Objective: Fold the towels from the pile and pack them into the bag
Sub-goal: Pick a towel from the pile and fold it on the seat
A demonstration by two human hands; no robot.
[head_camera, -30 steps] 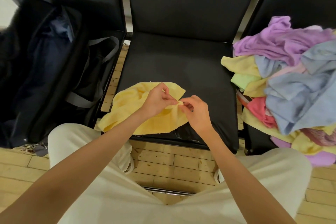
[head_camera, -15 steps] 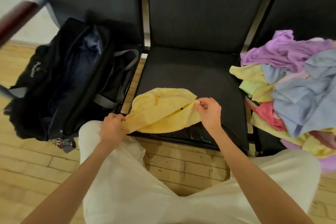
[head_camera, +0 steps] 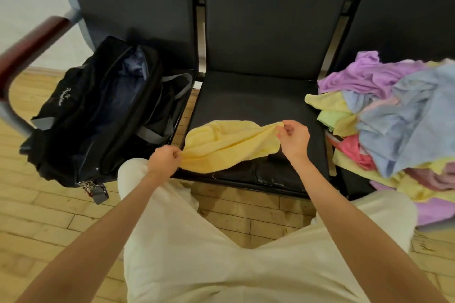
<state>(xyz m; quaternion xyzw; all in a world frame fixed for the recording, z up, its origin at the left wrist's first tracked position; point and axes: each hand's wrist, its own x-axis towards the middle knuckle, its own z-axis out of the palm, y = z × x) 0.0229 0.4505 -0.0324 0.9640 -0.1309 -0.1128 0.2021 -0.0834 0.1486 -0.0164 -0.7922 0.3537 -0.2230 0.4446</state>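
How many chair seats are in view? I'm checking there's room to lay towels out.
3, side by side: the left seat mostly under the black bag, the middle seat under the yellow towel, the right seat nearly buried by the towel pile.

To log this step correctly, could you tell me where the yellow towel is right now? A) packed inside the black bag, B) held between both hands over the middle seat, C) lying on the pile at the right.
B: the left hand and right hand each pinch an end of the yellow towel over the middle seat.
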